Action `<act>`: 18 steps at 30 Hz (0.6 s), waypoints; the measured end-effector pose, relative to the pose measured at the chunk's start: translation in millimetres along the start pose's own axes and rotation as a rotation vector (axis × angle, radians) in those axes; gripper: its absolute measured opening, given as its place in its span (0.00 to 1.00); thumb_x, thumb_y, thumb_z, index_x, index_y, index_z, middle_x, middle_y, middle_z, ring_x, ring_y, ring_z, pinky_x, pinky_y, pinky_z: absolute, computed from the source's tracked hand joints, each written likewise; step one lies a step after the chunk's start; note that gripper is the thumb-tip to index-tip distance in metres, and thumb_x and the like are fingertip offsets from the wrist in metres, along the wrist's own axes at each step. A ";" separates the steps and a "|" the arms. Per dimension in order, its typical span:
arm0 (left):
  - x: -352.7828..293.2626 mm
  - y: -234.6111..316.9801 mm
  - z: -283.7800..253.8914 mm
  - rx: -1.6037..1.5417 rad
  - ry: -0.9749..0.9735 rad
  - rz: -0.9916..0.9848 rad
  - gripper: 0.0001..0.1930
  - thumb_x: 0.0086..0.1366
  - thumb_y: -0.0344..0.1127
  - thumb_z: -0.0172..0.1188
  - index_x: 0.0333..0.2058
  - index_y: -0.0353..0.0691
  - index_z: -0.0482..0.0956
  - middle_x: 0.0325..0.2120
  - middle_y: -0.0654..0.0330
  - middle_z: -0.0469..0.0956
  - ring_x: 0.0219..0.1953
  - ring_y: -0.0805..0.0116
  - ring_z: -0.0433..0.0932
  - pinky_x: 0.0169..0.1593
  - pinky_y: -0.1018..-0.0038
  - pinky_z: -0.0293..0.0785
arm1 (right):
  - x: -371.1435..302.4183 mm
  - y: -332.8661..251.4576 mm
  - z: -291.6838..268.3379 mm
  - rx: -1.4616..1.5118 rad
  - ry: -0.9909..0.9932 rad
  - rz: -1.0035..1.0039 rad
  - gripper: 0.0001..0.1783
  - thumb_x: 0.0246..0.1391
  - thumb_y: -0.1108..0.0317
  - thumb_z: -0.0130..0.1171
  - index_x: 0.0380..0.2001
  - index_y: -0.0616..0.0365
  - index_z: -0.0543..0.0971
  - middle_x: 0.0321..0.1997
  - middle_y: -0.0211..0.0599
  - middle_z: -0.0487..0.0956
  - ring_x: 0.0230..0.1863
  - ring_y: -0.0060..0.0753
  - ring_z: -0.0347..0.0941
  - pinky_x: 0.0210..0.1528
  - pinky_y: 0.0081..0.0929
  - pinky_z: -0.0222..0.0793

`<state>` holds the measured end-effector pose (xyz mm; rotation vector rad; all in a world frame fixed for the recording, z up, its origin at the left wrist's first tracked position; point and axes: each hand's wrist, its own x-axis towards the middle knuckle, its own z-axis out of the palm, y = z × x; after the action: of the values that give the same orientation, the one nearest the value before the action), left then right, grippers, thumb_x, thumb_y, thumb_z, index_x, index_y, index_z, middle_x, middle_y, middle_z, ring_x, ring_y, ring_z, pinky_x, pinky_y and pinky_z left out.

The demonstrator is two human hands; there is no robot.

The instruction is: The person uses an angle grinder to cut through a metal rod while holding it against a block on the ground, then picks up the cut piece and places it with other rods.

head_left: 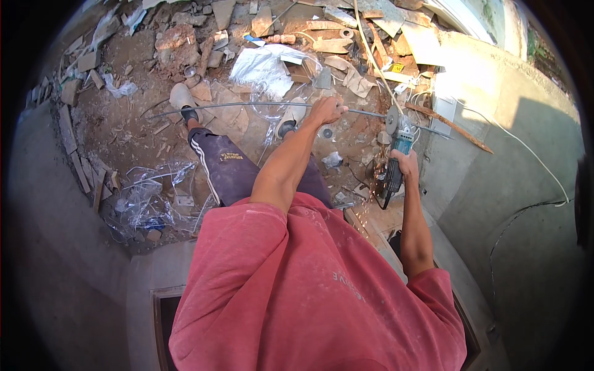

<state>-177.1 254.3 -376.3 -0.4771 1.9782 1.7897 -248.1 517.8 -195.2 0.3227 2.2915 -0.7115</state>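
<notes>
My left hand point(326, 111) is closed round a long thin metal rod point(247, 104), which runs nearly level from the far left across to the right. My right hand point(405, 162) grips a teal and black angle grinder point(401, 143). The grinder's disc point(392, 119) meets the rod to the right of my left hand. Orange sparks point(371, 191) stream down from it toward me. Past the disc, the rod's end piece point(433, 130) reaches the wall at the right.
Broken bricks, wood scraps and a white sack point(263, 69) litter the dirt floor ahead. Clear plastic wrap point(145, 198) lies at the left. Grey walls point(482, 191) stand on both sides. A pale cable point(520, 139) hangs along the right wall. A wooden strip point(451, 127) leans there.
</notes>
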 end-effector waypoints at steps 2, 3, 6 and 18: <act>-0.7 0.4 0.0 0.017 -0.003 -0.003 0.18 0.59 0.51 0.61 0.29 0.38 0.82 0.29 0.44 0.80 0.37 0.45 0.79 0.43 0.57 0.72 | -0.1 -1.1 0.1 -0.013 -0.007 0.010 0.09 0.37 0.67 0.63 0.23 0.59 0.75 0.18 0.32 0.75 0.17 0.28 0.72 0.20 0.27 0.69; -1.1 0.6 0.5 0.033 -0.007 -0.005 0.18 0.59 0.51 0.61 0.28 0.38 0.82 0.29 0.43 0.80 0.37 0.45 0.79 0.43 0.57 0.72 | -1.0 -1.2 -0.2 0.000 -0.002 0.042 0.10 0.36 0.67 0.63 0.23 0.60 0.76 0.19 0.31 0.75 0.18 0.26 0.71 0.22 0.26 0.67; -3.7 -5.8 1.3 0.010 0.001 0.007 0.19 0.59 0.51 0.61 0.28 0.38 0.82 0.29 0.43 0.80 0.37 0.45 0.79 0.43 0.57 0.72 | -7.8 -13.4 6.4 0.041 -0.019 0.090 0.10 0.35 0.68 0.63 0.23 0.61 0.77 0.20 0.30 0.75 0.20 0.24 0.70 0.24 0.25 0.66; -4.4 -25.9 -23.1 0.133 0.019 0.109 0.24 0.63 0.58 0.51 0.39 0.43 0.82 0.37 0.43 0.80 0.43 0.42 0.77 0.47 0.54 0.71 | -21.0 -24.2 3.6 0.140 0.094 -0.004 0.10 0.39 0.66 0.61 0.24 0.63 0.77 0.19 0.35 0.77 0.17 0.28 0.73 0.22 0.26 0.70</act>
<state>-161.8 228.4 -394.1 -0.3508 2.1576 1.7075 -241.0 495.4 -173.2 0.4253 2.3356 -0.8780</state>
